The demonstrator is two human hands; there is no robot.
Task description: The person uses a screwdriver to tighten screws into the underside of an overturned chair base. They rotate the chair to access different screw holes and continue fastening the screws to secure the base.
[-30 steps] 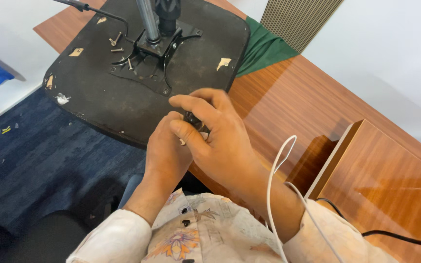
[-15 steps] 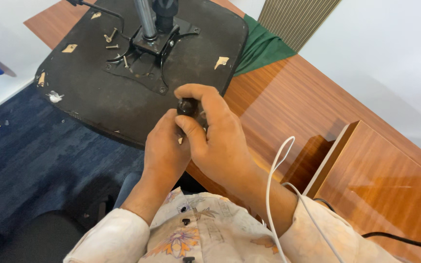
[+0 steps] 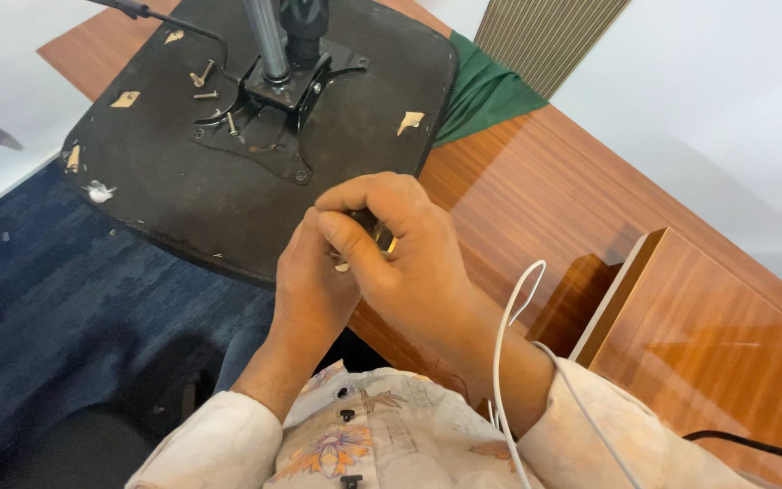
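2 hands meet at frame centre: the right hand (image 3: 409, 258) and left hand (image 3: 314, 285) both curl closed around a small dark part (image 3: 371, 226) with a brassy glint, mostly hidden. Above them, upper left, lies a matte black chair-seat underside (image 3: 183, 190) with loose screws (image 3: 203, 77), resting on the glossy wooden desk (image 3: 545, 190); blue carpet (image 3: 38, 299) lies left.

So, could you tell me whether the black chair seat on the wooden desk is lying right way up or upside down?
Upside down: the black chair seat shows its underside, with the metal mounting plate and post pointing upward.
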